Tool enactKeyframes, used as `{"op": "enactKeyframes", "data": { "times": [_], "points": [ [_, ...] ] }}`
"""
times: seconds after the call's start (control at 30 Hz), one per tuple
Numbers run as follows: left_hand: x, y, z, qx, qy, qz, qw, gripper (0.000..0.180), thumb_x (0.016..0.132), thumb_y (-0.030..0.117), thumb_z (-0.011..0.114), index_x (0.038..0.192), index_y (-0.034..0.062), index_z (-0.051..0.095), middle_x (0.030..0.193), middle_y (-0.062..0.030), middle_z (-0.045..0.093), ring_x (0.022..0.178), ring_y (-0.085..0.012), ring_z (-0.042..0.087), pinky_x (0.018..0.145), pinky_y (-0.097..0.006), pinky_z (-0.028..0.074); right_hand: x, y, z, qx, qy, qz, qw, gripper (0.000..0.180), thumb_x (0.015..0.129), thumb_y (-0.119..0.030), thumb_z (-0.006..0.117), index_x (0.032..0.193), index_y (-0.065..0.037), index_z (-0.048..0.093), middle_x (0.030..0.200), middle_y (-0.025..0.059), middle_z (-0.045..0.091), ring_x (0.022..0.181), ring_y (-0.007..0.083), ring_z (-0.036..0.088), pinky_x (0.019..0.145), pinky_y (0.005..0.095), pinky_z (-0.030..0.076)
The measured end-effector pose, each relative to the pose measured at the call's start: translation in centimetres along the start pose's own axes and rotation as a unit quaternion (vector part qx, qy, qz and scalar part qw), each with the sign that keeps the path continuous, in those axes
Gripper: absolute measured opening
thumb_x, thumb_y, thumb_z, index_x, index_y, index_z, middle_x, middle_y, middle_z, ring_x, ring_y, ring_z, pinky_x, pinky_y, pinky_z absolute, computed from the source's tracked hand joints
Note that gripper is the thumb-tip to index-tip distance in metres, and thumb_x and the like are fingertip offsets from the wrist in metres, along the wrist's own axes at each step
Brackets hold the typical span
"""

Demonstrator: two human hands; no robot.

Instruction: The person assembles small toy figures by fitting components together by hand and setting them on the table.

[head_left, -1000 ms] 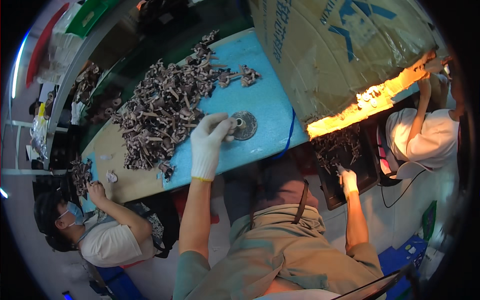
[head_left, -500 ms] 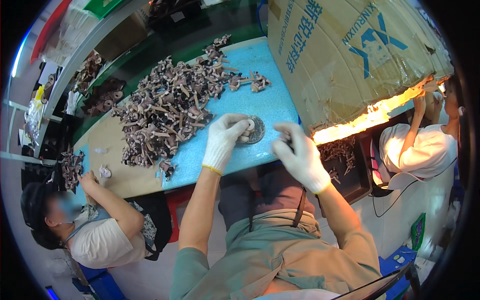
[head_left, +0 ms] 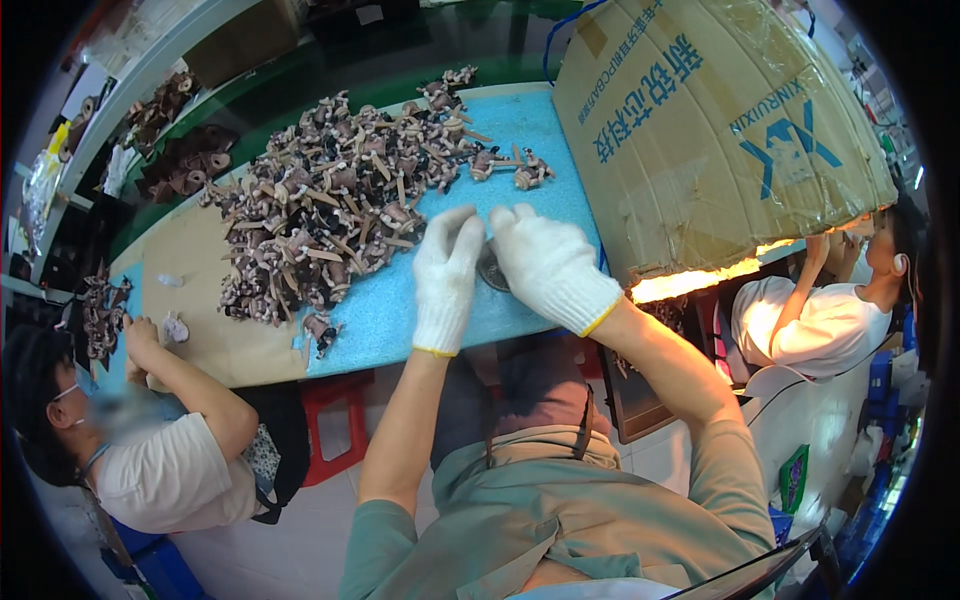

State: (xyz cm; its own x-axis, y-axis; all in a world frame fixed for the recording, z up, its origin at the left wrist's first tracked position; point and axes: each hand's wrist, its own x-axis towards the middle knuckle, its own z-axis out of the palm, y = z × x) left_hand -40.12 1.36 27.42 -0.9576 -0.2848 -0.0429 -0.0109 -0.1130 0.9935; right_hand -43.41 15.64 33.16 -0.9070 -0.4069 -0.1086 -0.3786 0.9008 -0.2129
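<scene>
My left hand [head_left: 447, 280], in a white knit glove, is over the blue foam sheet with its fingers drawn together. Whatever is between those fingers is hidden. Close beside it on the right, my right hand [head_left: 552, 268], gloved the same way, has its fingers bent in; their tips and anything in them cannot be made out. A dark round disc [head_left: 491, 270] lies on the foam between the hands, partly covered by my right hand. Left of my hands spreads a large heap of small brown and pinkish toy figures [head_left: 320, 190]. Two or so figures [head_left: 530, 172] lie apart beyond my hands.
A big cardboard box [head_left: 690, 150] stands on the right, with bright light under its lower edge. One person [head_left: 170, 460] works at the left end of the table, another [head_left: 815, 320] beyond the box. A red stool [head_left: 335, 430] is below the table edge.
My right hand has moved left, up to my left hand, and now partly covers the disc. The pale ring-shaped piece seen in my left fingers is out of sight. The view has shifted slightly.
</scene>
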Motion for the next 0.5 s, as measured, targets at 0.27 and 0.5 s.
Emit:
{"op": "enactKeyframes", "data": {
  "times": [0.27, 0.5],
  "points": [
    [1.4, 0.5, 2.4, -0.072, -0.121, 0.034, 0.989, 0.040, 0.108, 0.026, 0.065, 0.132, -0.0052, 0.066, 0.120, -0.0129, 0.073, 0.110, -0.0172, 0.066, 0.102, -0.031, 0.051, -0.3, 0.4, 2.6, -0.140, 0.134, -0.157, 0.968, 0.023, 0.089, -0.013, 0.065, 0.108, -0.002, 0.072, 0.091, 0.0169, 0.072, 0.082, 0.0317, 0.078, 0.064, 0.0443, 0.063],
    [1.1, -1.9, 2.1, -0.078, -0.097, 0.051, 0.991, 0.036, 0.109, 0.024, 0.059, 0.128, -0.0056, 0.066, 0.114, -0.0131, 0.072, 0.108, -0.0187, 0.066, 0.101, -0.033, 0.052, -0.1, 0.0, 4.2, -0.070, 0.100, -0.132, 0.984, 0.024, 0.090, -0.016, 0.064, 0.106, 0.002, 0.067, 0.088, 0.0213, 0.072, 0.074, 0.0353, 0.076, 0.062, 0.0468, 0.062]
  ]
}}
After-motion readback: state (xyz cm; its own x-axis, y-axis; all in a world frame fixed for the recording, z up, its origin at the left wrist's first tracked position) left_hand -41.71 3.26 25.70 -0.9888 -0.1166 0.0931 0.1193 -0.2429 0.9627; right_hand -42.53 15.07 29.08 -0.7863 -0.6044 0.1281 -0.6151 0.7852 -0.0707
